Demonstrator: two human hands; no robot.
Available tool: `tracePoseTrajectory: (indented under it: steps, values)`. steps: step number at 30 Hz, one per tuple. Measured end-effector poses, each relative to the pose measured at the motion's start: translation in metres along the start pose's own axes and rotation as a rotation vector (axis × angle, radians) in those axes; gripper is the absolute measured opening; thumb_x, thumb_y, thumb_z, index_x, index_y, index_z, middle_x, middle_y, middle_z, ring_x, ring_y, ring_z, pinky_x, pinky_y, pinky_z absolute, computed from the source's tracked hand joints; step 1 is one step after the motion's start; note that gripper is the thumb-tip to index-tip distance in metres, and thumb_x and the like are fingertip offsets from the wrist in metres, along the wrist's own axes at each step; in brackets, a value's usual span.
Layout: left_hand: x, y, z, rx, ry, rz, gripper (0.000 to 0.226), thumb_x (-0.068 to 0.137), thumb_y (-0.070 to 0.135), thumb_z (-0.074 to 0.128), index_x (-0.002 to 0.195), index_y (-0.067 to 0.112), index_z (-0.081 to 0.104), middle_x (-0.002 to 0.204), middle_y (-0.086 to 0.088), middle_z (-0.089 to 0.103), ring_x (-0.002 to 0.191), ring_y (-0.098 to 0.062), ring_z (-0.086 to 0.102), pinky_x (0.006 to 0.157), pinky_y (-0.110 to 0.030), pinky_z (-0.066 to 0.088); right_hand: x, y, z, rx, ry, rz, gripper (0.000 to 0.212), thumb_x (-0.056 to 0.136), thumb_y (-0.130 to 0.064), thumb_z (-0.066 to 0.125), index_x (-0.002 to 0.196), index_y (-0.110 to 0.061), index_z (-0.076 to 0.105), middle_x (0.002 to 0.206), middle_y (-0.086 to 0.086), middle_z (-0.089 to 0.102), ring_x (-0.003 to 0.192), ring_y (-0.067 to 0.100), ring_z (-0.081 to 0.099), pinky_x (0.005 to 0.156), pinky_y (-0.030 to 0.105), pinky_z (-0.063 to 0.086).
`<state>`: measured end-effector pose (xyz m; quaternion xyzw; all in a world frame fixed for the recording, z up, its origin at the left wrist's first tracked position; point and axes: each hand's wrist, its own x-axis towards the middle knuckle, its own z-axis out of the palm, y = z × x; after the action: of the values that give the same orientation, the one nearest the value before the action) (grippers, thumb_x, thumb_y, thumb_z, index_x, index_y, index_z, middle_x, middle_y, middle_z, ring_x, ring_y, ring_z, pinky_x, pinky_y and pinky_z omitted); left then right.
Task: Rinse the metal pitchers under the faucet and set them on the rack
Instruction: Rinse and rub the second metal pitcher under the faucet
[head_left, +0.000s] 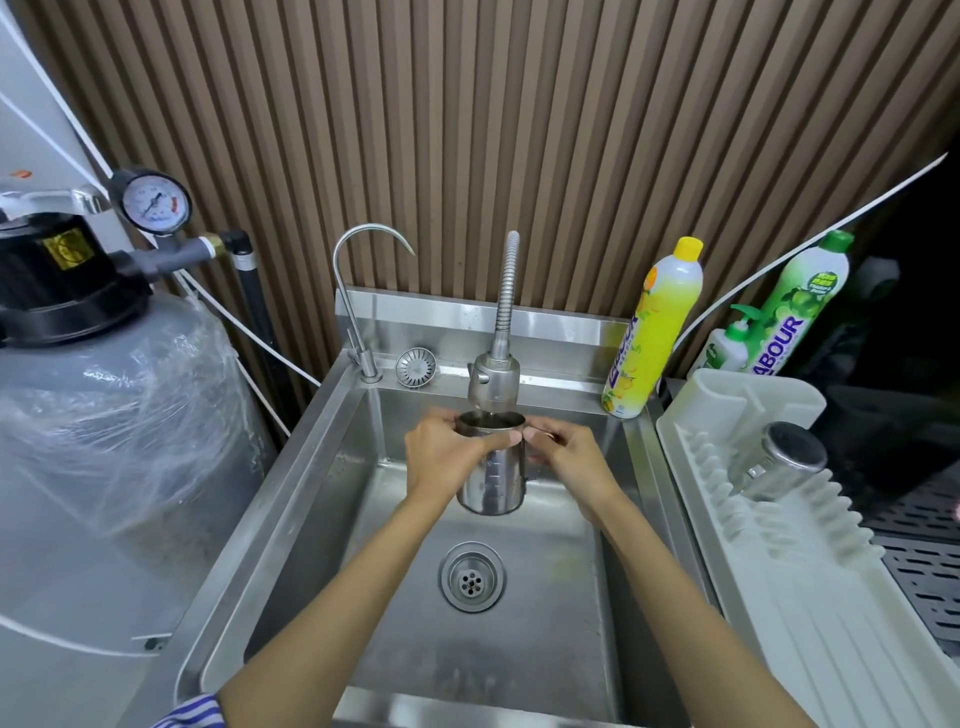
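Rinsing step going on: left hand is gripping the pitcher body, right hand is pinching its handle, right under the faucet over the sink. Next it's probably needing emptying, then going beside the other pitcher on the rack.

Bright, sharp, fisheye-bowed edges.

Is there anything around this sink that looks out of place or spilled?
One small thing: a loose strainer basket leans on the sink's back ledge, while the drain below sits without it. Otherwise nothing is spilled; the pitcher is held upright under the faucet, and another pitcher lies on the rack.
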<state>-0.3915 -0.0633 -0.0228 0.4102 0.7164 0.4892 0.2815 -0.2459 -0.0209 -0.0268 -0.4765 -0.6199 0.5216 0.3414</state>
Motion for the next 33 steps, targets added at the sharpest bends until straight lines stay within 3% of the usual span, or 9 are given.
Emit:
tracePoseTrajectory:
  steps: [5,8,11,14,18,21,23,26,33]
  values:
    - [-0.004,-0.022,0.007,-0.389,-0.196,-0.276,0.019,0.058,0.020,0.086,0.067,0.016,0.070,0.072,0.000,0.072,0.073,-0.015,0.065,0.075,-0.021,0.050,0.005,-0.016,-0.005,-0.489,0.000,-0.026,0.021,0.089,-0.016,0.055,0.098,-0.008,0.072,0.088,0.009,0.071,0.079,0.020,0.063,0.075,0.027,0.050]
    - [-0.002,-0.033,0.009,-0.603,-0.387,-0.408,0.011,0.071,0.006,0.076,0.079,0.007,0.068,0.073,-0.001,0.071,0.077,-0.014,0.063,0.072,-0.015,0.053,0.008,-0.026,0.002,-0.722,-0.025,-0.107,0.020,0.086,-0.013,0.055,0.090,-0.004,0.072,0.089,0.013,0.072,0.083,0.027,0.063,0.066,0.025,0.043]
    - [0.000,-0.048,0.011,-0.560,-0.504,-0.463,0.021,0.076,0.013,0.074,0.095,0.008,0.068,0.080,0.002,0.068,0.082,-0.009,0.061,0.078,-0.017,0.049,0.010,-0.029,0.013,-0.891,-0.089,-0.163,0.017,0.081,-0.004,0.052,0.087,0.002,0.068,0.090,0.018,0.068,0.082,0.034,0.061,0.074,0.040,0.051]
    - [-0.001,-0.056,0.015,-0.538,-0.510,-0.446,0.016,0.077,0.015,0.074,0.090,0.018,0.066,0.082,0.005,0.068,0.083,-0.010,0.060,0.087,-0.021,0.047,0.010,-0.030,0.019,-0.989,-0.117,-0.192,0.015,0.079,0.001,0.051,0.084,0.003,0.065,0.092,0.019,0.065,0.080,0.037,0.060,0.074,0.046,0.053]
    - [0.000,-0.060,0.018,-0.509,-0.483,-0.447,0.052,0.075,0.005,0.073,0.118,0.017,0.046,0.101,-0.002,0.065,0.082,-0.013,0.059,0.082,-0.023,0.046,0.004,-0.028,0.025,-1.144,-0.195,-0.241,0.015,0.077,0.004,0.052,0.085,0.003,0.065,0.092,0.020,0.065,0.079,0.036,0.060,0.065,0.036,0.049]
    - [0.000,-0.064,0.016,-0.406,-0.487,-0.430,0.064,0.071,0.002,0.074,0.128,0.013,0.047,0.120,-0.005,0.061,0.100,-0.019,0.060,0.082,-0.023,0.042,-0.003,-0.028,0.031,-1.252,-0.257,-0.276,0.017,0.078,0.001,0.054,0.091,0.002,0.065,0.097,0.022,0.065,0.087,0.038,0.061,0.060,0.031,0.036]
    - [0.000,-0.066,0.015,-0.358,-0.506,-0.408,0.066,0.072,0.004,0.074,0.130,0.020,0.049,0.125,-0.004,0.059,0.112,-0.018,0.057,0.085,-0.023,0.040,-0.005,-0.029,0.034,-1.298,-0.281,-0.297,0.017,0.078,-0.003,0.058,0.093,0.002,0.065,0.099,0.022,0.065,0.090,0.038,0.063,0.061,0.030,0.035]
    - [-0.001,-0.064,0.019,-0.362,-0.499,-0.376,0.062,0.074,0.003,0.072,0.128,0.023,0.049,0.129,-0.004,0.057,0.110,-0.014,0.055,0.083,-0.023,0.039,-0.004,-0.031,0.037,-1.350,-0.297,-0.332,0.019,0.079,-0.009,0.061,0.094,0.002,0.064,0.101,0.021,0.065,0.091,0.037,0.063,0.061,0.031,0.035]
    - [0.000,-0.057,0.029,-0.270,-0.406,-0.348,0.056,0.083,0.007,0.064,0.135,0.014,0.044,0.130,-0.009,0.056,0.116,-0.019,0.053,0.087,-0.027,0.041,0.002,-0.028,0.045,-1.493,-0.297,-0.431,0.022,0.084,-0.005,0.057,0.105,0.000,0.063,0.112,0.017,0.061,0.105,0.033,0.058,0.081,0.037,0.047]
